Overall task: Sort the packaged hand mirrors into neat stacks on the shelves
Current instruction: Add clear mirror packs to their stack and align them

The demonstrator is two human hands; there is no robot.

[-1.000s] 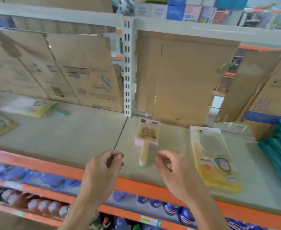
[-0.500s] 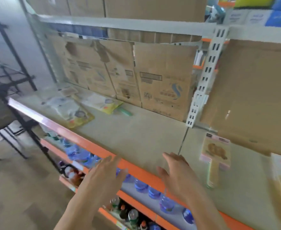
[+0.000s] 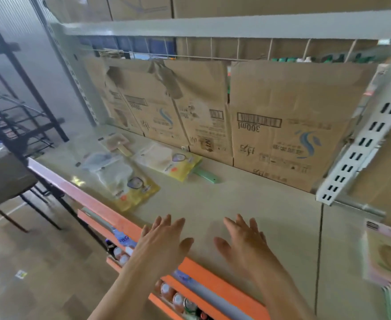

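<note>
**Plastic-wrapped mirrors lie scattered, both hands empty**

Both hands hover over the front edge of the shelf (image 3: 236, 199). The left hand (image 3: 162, 241) and right hand (image 3: 243, 243) are flat with fingers spread, holding nothing. The mirrors lie well apart. A yellow pack (image 3: 130, 183) sits at the shelf's front edge to the left. A second yellow pack (image 3: 169, 160) lies behind it, its green handle (image 3: 205, 176) poking out in front of the cardboard boxes (image 3: 282, 135). A pale pack (image 3: 117, 144) lies near the back left corner, and a pink-edged pack (image 3: 386, 255) shows blurred at the right. I'd guess these are light but breakable, the glossy film slippery and floppy round a stiff mirror. They look best taken by the hard body or the handle, thumb on top and fingers under, never by the loose film. Each should be laid down, not dropped.
</note>
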